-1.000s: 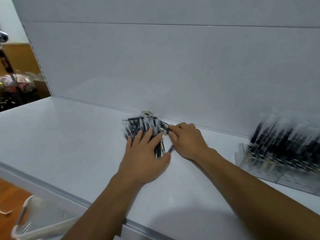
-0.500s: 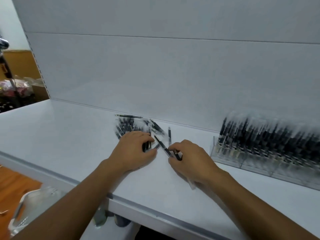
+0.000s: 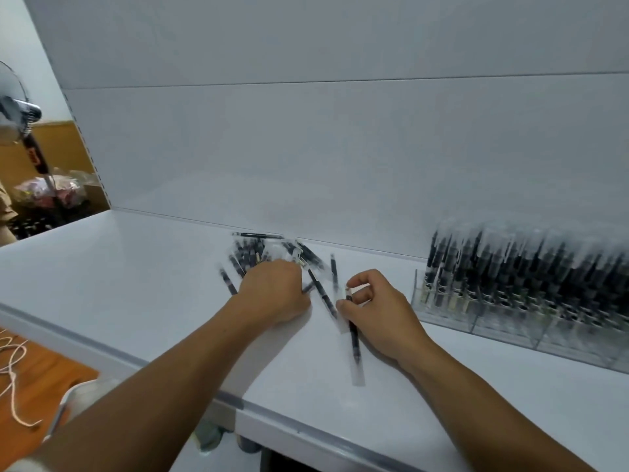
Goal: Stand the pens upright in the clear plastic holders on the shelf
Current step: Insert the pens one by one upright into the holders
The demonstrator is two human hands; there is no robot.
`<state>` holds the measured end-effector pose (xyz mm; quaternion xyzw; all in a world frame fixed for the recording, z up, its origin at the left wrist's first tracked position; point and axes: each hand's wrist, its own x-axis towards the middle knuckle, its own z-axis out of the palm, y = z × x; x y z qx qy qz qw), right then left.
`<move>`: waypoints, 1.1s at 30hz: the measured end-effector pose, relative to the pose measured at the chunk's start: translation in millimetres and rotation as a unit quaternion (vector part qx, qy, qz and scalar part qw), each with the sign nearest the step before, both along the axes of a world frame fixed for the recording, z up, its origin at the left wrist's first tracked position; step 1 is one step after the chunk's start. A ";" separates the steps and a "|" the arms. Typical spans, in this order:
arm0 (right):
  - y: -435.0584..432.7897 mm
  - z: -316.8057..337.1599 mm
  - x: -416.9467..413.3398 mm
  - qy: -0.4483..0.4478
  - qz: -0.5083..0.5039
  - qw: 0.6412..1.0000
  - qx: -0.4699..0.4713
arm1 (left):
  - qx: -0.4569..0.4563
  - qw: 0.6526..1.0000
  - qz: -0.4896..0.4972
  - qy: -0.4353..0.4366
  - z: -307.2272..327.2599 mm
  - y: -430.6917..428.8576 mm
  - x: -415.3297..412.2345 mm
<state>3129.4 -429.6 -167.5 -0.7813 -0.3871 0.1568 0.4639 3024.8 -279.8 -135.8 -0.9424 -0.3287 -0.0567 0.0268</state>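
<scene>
A heap of black pens in clear sleeves lies on the white shelf near the back wall. My left hand rests on the heap with its fingers curled over some pens. My right hand pinches one sleeved pen by its top end; the pen's lower end points toward me. Two loose pens lie between my hands. At the right stand clear plastic holders with several upright black pens in them.
The shelf's front edge runs diagonally below my forearms. A fan on a stand and bagged goods are at the far left. A white basket rim and a cord lie on the orange floor below.
My right hand drew back from the heap with one sleeved pen pinched in its fingers. My left hand stayed on the heap. The view swung right, showing more of the holders.
</scene>
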 end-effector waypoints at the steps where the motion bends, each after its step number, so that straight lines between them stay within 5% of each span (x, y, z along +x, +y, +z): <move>1: 0.5 -0.3 0.5 0.003 0.002 1.000 -0.004 | -0.005 1.000 0.008 0.005 1.4 0.2 2.2; 6: 2.8 -3.2 2.4 0.000 0.011 1.000 -0.006 | -0.053 0.998 0.014 -0.020 8.4 -3.7 12.9; 9: 2.9 -4.5 2.9 0.006 0.016 1.000 0.000 | -0.182 0.979 0.002 -0.092 7.8 -11.2 19.2; 15: 3.7 -3.9 5.2 0.014 -0.004 1.000 0.017 | -0.512 0.805 0.015 -0.298 2.1 -26.9 22.5; 22: 1.6 1.7 -0.3 -0.009 0.001 1.000 0.022 | -0.606 0.678 -0.010 -0.415 -5.2 -47.5 14.5; 33: -42.1 45.8 4.0 0.016 0.015 0.994 0.109 | -0.626 0.622 -0.085 -0.462 -5.0 -55.9 19.3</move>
